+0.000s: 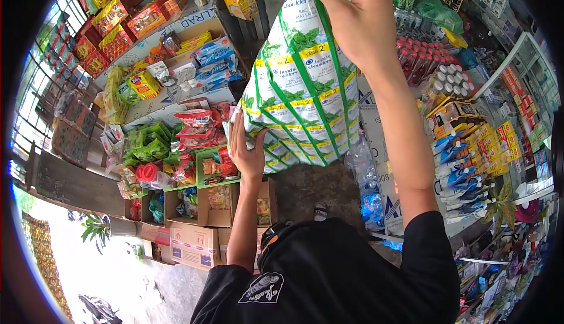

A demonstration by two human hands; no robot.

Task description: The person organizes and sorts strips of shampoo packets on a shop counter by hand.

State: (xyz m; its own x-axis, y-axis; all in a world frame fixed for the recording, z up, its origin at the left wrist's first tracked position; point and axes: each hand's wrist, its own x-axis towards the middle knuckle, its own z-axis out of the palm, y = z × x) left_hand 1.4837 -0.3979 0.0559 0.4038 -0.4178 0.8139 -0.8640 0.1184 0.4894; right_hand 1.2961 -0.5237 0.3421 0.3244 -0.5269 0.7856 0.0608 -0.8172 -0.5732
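A large sheet of joined head & shoulders shampoo sachets (305, 83), white with green bands and yellow strips, hangs in front of me. My right hand (365, 21) is raised high and grips the sheet's upper edge, thumb over the printed face. Lower down, my left hand (247, 153) is closed on the sheet's left edge, thumb and fingers either side of it. The sheet sags and bends between both hands. Part of the left fingers' hold is hidden by the sheet.
Snack packets (197, 124) and cardboard boxes (194, 244) crowd the left side. Red-capped bottles (420, 54) and hanging packets (490, 148) fill the right. A yellow bag (239, 1) hangs at the top. Dark floor (299, 192) lies between the two displays.
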